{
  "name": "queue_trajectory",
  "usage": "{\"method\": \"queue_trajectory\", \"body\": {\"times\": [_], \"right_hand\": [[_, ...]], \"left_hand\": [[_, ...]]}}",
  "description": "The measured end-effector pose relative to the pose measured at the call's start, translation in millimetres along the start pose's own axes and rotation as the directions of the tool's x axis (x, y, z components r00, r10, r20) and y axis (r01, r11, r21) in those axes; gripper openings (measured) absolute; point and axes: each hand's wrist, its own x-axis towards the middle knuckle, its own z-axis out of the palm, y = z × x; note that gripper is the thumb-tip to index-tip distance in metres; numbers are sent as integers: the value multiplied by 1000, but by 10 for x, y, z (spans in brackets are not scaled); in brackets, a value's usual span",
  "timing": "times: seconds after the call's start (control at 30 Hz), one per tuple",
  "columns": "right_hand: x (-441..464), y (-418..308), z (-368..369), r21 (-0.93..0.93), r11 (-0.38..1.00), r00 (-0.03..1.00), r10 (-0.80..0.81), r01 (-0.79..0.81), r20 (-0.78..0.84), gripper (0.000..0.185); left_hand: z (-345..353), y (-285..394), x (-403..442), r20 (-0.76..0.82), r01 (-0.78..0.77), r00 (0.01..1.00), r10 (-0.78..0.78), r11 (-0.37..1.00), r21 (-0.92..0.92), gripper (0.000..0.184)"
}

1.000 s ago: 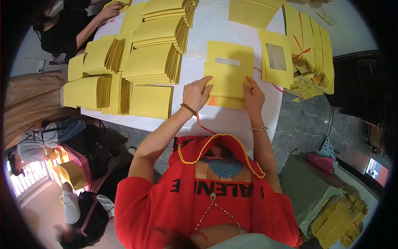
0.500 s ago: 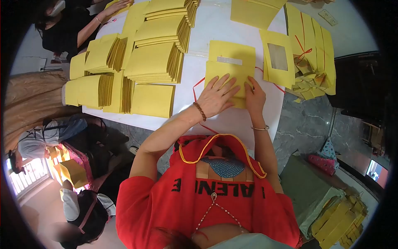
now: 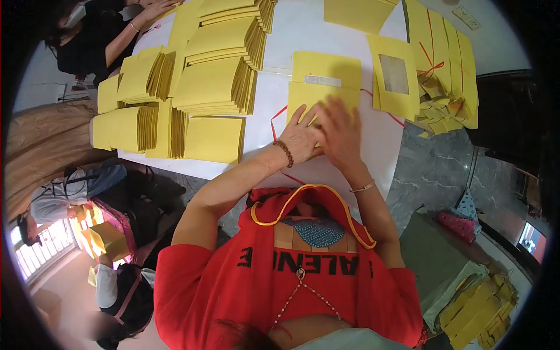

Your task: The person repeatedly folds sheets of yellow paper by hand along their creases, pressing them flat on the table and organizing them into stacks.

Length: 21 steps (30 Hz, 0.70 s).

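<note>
The left hand [image 3: 302, 143] lies palm down on the low part of a yellow folder [image 3: 324, 64]. Its grip is apart, with the fingers spread out flat and not closed on anything. The right hand [image 3: 343, 131] is right beside it, over the same folder, and its fingers partly cover the left hand's fingers. It is blurry, so I cannot tell if its grip is apart or together.

The left wrist has a brown bead bracelet [image 3: 284, 153] and the right wrist has a thin bangle [image 3: 363, 186].

The folder lies flat on the white tabletop [image 3: 277, 46], near the edge by the person. It has a long, thin clear window [image 3: 324, 80] near its top. A red string [image 3: 274, 125] bends on the tabletop to the left of it.

Just to the right is a yellow envelope [image 3: 399, 104] with a big clear window. Past it are tall yellow sheets [image 3: 437, 35] with a red bow [image 3: 434, 65].

On the left, big piles of yellow folders [image 3: 210, 81] sit in rows. A small yellow pile [image 3: 214, 139] is in front of them, nearer the person. Another person [image 3: 96, 41] is at the far left corner.
</note>
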Motion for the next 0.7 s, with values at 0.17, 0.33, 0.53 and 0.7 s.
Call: {"method": "queue_trajectory", "body": {"times": [0.17, 0.33, 0.53, 0.7], "right_hand": [[-74, -2, 201, 344, 938, 996, 20, -49, 88, 53], [-54, -93, 224, 163, 983, 985, 55, -81, 161, 50], [-47, -94, 234, 61, 998, 983, 14, -25, 180, 48], [-50, -55, 251, 66, 998, 981, 3, -16, 193, 49]], "left_hand": [[-3, -108, 24, -13, 25, 999, -30, 955, -294, 59], [-106, -310, -47, 19, 9, 971, -237, -41, -999, 53], [82, -389, -97, -226, 155, 953, -202, 966, -207, 55], [85, -418, -103, -132, 173, 971, -201, 964, -201, 65]]}}
